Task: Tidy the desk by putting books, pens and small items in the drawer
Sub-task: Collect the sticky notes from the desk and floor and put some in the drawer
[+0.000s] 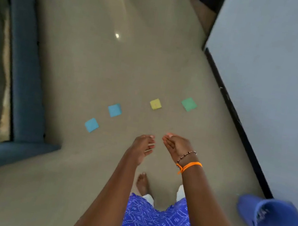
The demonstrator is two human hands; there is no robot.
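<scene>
Several square sticky notes lie on the beige floor: two blue ones (pixel 91 125) (pixel 114 110), a yellow one (pixel 155 104) and a green one (pixel 189 104). My left hand (pixel 141 148) and my right hand (pixel 175 146) are stretched out side by side above the floor, just short of the notes. Both hands hold nothing, and their fingers are loosely bent. No desk, drawer, book or pen is in view.
A bed with a blue frame (pixel 26 66) runs along the left. A pale wall with a dark skirting (pixel 237 119) stands on the right. A blue plastic bucket (pixel 273 222) lies tipped at the lower right. My bare foot (pixel 142 183) stands on the floor.
</scene>
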